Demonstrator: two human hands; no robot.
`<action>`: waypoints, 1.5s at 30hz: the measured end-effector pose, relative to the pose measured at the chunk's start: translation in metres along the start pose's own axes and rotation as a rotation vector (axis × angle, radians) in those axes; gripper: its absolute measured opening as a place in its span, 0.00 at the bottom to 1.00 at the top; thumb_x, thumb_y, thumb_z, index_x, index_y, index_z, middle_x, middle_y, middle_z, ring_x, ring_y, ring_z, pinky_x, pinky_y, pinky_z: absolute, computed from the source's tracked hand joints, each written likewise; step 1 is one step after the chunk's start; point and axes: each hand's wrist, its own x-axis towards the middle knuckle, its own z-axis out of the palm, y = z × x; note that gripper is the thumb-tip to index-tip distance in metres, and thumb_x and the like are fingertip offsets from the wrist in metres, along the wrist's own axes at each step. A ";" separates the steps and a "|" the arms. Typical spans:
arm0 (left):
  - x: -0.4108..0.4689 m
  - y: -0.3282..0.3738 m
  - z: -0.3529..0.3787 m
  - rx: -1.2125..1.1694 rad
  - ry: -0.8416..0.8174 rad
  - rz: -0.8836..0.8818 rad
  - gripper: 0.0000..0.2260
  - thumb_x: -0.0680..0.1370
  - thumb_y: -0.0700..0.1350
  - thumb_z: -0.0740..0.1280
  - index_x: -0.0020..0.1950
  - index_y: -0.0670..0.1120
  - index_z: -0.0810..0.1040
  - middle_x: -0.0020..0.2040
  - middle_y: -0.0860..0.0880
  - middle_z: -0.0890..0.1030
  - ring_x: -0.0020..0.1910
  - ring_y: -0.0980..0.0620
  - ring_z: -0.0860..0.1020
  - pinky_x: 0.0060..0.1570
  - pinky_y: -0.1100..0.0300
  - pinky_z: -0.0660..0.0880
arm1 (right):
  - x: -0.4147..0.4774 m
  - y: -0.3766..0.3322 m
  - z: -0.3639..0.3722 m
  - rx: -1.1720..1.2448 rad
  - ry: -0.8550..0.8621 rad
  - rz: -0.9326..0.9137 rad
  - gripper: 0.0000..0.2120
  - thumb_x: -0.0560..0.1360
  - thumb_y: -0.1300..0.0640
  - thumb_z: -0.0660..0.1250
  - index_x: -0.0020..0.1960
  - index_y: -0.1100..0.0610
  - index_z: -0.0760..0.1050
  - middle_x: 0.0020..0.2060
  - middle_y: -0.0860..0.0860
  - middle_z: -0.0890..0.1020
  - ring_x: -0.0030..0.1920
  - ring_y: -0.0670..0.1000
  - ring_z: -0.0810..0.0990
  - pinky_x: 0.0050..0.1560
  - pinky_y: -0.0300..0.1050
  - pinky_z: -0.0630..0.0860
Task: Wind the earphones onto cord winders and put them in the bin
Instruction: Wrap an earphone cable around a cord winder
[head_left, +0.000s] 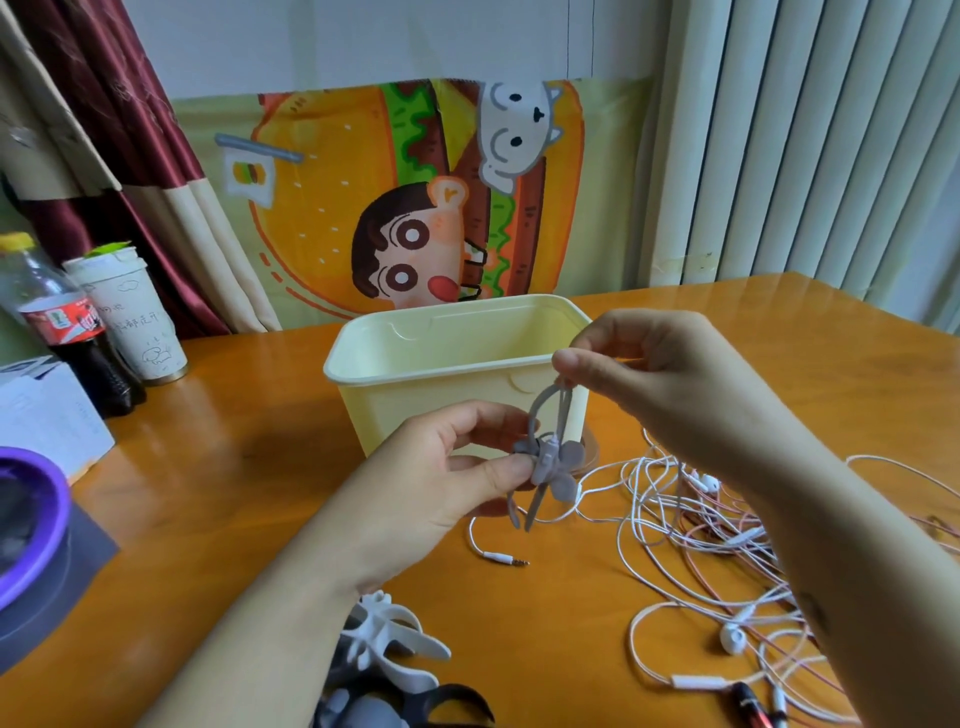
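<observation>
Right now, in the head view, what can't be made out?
All head view.
- Bin floor: hidden by its near wall, so contents unknown.
- Earphone tangle: cords overlap, right forearm covers part; count unclear.
- Spare winders: cut by bottom edge, partly under left forearm.
- Purple object: cut off at left edge.

A paper cup (136, 318) bore handwritten Chinese characters in dark ink, too small to read with certainty. The red label (63, 320) on the cola bottle (91, 364) carried white script, illegible. Print on the white box (49, 418) was blurred.
</observation>
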 end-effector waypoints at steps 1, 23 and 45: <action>0.000 0.001 -0.001 -0.022 0.000 -0.004 0.16 0.68 0.45 0.70 0.56 0.47 0.80 0.54 0.48 0.84 0.50 0.48 0.84 0.48 0.56 0.81 | 0.001 0.002 0.000 0.053 -0.004 0.017 0.09 0.73 0.51 0.68 0.39 0.57 0.79 0.23 0.38 0.76 0.25 0.38 0.72 0.27 0.28 0.65; 0.011 -0.003 -0.015 -0.607 0.252 -0.027 0.15 0.70 0.43 0.66 0.56 0.47 0.80 0.50 0.46 0.86 0.46 0.51 0.84 0.48 0.54 0.81 | -0.010 0.005 0.041 -0.303 -0.367 0.033 0.11 0.80 0.55 0.60 0.57 0.46 0.79 0.34 0.45 0.79 0.37 0.49 0.80 0.37 0.38 0.73; 0.002 -0.007 -0.004 -0.035 -0.074 -0.098 0.14 0.69 0.44 0.71 0.54 0.47 0.80 0.51 0.50 0.84 0.52 0.44 0.83 0.53 0.49 0.81 | -0.003 -0.007 -0.004 -0.281 -0.019 -0.105 0.08 0.68 0.48 0.72 0.34 0.48 0.75 0.24 0.30 0.73 0.28 0.36 0.73 0.27 0.27 0.64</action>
